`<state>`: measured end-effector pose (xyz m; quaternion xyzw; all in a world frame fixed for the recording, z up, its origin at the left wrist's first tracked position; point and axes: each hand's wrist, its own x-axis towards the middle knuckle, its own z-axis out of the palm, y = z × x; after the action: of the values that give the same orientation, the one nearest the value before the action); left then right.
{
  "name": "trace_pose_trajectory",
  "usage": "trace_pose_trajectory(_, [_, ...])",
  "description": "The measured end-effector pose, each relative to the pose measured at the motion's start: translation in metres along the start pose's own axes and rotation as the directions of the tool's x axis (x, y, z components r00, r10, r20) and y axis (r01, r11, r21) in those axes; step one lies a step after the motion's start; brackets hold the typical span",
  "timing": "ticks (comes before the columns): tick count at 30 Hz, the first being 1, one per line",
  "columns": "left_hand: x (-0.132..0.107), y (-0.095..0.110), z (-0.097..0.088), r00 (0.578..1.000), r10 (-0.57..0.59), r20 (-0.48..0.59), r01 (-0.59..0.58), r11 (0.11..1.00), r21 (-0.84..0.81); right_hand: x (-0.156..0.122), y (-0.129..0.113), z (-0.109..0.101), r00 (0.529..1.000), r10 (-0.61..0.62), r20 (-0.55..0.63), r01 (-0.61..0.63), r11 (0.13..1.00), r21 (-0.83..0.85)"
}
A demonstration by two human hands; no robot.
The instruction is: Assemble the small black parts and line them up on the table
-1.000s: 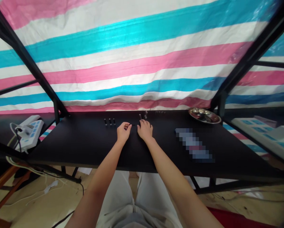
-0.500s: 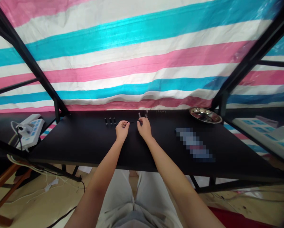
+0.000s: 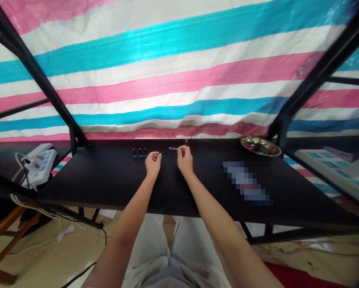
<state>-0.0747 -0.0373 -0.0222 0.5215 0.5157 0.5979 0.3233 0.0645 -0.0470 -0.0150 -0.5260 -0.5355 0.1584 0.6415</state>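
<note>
My left hand [image 3: 153,164] is closed in a pinch on a thin dark stick [image 3: 164,152] that points right. My right hand [image 3: 186,161] pinches a slim, pale see-through tube [image 3: 173,149], which lies almost level and points left. The two tips face each other across a small gap above the black table [image 3: 113,180]. Left of my left hand, three short black cylinders [image 3: 140,153] with pale ends are lined up in a row. A small clear object [image 3: 186,141] stands just behind my right hand; its kind is too small to make out.
Several tiny pieces [image 3: 204,141] sit in a row at the table's back edge. A shiny divided metal plate [image 3: 260,146] lies at the back right, with a blurred-out flat object [image 3: 246,182] nearer. Power strips [image 3: 41,166] and cables are at the left. Striped sheeting [image 3: 167,88] hangs behind.
The pale tube in my right hand has swung from upright to nearly level, pointing left. My right hand has shifted slightly right, and my left hand slightly left.
</note>
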Motion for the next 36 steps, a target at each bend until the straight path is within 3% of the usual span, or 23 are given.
trace_pose_trajectory(10, [0.0, 0.003, 0.0, 1.0, -0.016, 0.012, 0.016, 0.998, -0.055, 0.0, 0.001, 0.001, 0.999, 0.016, 0.041, -0.018, 0.998, 0.058])
trace_pose_trajectory(19, [-0.001, 0.01, 0.001, 0.997, -0.041, 0.07, 0.053, 0.982, -0.179, 0.006, 0.013, 0.005, 0.988, 0.099, 0.118, -0.119, 0.978, 0.174])
trace_pose_trajectory(25, [-0.005, 0.013, 0.003, 0.98, -0.01, 0.199, 0.044, 0.985, -0.169, -0.002, 0.006, 0.003, 0.982, 0.02, 0.185, -0.011, 0.999, -0.049])
trace_pose_trajectory(29, [-0.006, 0.013, 0.004, 0.976, -0.002, 0.218, 0.04, 0.985, -0.168, -0.005, 0.003, 0.002, 0.966, -0.025, 0.256, 0.076, 0.979, -0.191])
trace_pose_trajectory(36, [-0.009, 0.02, 0.003, 0.977, 0.054, 0.206, -0.023, 0.988, -0.15, -0.005, 0.002, 0.001, 0.952, -0.014, 0.306, 0.071, 0.982, -0.177])
